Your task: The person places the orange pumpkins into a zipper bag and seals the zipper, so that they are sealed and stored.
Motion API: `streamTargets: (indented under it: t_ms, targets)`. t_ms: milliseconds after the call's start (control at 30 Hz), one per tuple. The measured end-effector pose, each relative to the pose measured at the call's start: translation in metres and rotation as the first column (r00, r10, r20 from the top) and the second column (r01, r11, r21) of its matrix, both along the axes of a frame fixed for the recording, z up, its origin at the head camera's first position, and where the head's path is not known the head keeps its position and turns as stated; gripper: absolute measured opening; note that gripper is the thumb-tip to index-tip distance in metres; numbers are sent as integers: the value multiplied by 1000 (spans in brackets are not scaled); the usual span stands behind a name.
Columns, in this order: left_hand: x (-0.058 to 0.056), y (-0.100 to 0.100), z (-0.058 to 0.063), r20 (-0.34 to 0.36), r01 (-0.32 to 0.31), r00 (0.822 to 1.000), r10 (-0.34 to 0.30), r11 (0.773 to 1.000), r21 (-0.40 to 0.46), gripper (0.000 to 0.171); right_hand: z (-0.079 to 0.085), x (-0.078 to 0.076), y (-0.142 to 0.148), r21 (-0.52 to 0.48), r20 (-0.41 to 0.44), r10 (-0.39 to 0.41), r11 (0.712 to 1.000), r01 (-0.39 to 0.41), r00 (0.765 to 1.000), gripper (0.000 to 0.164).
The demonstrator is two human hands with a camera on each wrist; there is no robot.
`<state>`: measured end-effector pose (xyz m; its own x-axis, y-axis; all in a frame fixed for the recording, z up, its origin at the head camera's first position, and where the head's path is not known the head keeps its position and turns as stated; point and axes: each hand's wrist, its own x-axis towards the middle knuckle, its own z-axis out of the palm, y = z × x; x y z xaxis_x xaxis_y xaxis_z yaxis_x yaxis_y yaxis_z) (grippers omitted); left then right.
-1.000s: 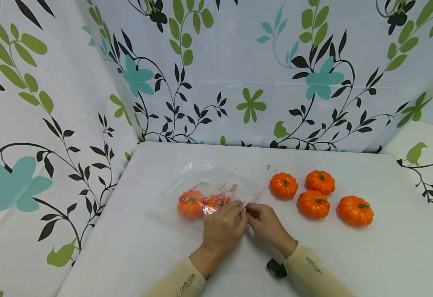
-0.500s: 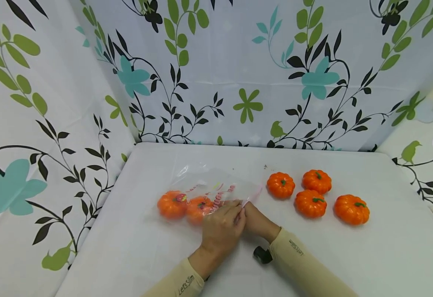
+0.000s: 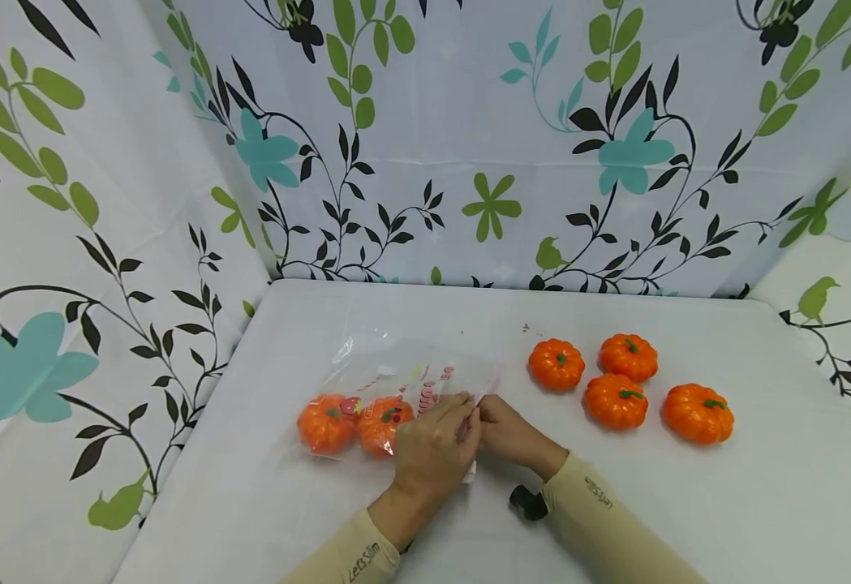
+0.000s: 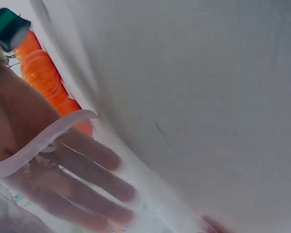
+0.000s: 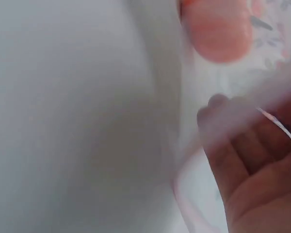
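While my left hand (image 3: 432, 444) grips the clear plastic bag (image 3: 399, 369) on the white table (image 3: 775, 511), two orange miniature pumpkins (image 3: 325, 427) inside, I should spread its pink rim (image 4: 39, 141) gently with my right hand's (image 3: 518, 435) straight fingers.

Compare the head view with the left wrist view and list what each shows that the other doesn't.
Only the head view: the two bagged pumpkins inside the clear bag, its red print, and the sleeve lettering.
Only the left wrist view: the right hand from its palm side, fingers straight, a pale strip crossing it.
Both: the right hand, the clear bag, some loose pumpkins, the dark object at the right cuff.
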<state>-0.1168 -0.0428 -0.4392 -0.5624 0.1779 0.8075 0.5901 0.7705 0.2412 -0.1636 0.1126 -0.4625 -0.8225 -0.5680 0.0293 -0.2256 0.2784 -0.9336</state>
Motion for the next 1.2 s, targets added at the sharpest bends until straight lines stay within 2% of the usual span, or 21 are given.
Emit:
streamTargets:
  t_ms: [33,100,167,233,300,400,467,500,633,733,900,1033,1100,1200]
  targets:
    - [0,0,0,2,-3,1000,3,1000,-2,9,4,4,7,33,-8,-29,999,29,1000,22]
    - [0,0,-1,8,-8,1000,8,1000,-4,9,13,11,21,114,-97,-78,989,89,992,21]
    - [0,0,-1,15,-10,1000,10,1000,-1,9,23,18,37,180,-209,-150,965,188,966,27]
    - [-1,0,-2,18,-8,1000,8,1000,5,8,33,25,54,200,-317,-222,935,294,922,40]
    - [-1,0,-2,16,-4,1000,3,1000,7,8,43,30,71,191,-420,-291,897,398,859,52]
    - [-1,0,-3,18,0,1000,0,1000,8,8,57,33,94,161,-508,-375,843,513,775,74]
    - [-1,0,-3,20,1,1000,-2,1000,13,8,65,33,106,144,-528,-415,816,560,741,92]
    - [-1,0,-3,22,0,1000,0,1000,14,8,69,32,111,138,-524,-432,807,574,734,101]
    - [0,0,-4,20,-2,1000,2,1000,18,7,77,30,128,137,-470,-492,780,611,733,132]
    - [0,0,-4,18,0,1000,-1,1000,18,7,74,30,137,156,-408,-537,756,636,739,142]
    - [0,-1,-5,24,3,1000,-3,1000,20,7,61,33,145,257,-285,-588,714,651,757,144]
    - [0,-1,-5,25,-5,1000,4,1000,16,7,47,34,148,356,-193,-591,702,617,783,142]
    - [-1,-1,-4,27,-7,1000,7,1000,16,7,41,34,150,391,-174,-586,696,602,791,140]
    - [-1,0,-4,27,-8,1000,7,1000,17,7,33,35,153,437,-168,-592,672,598,788,134]
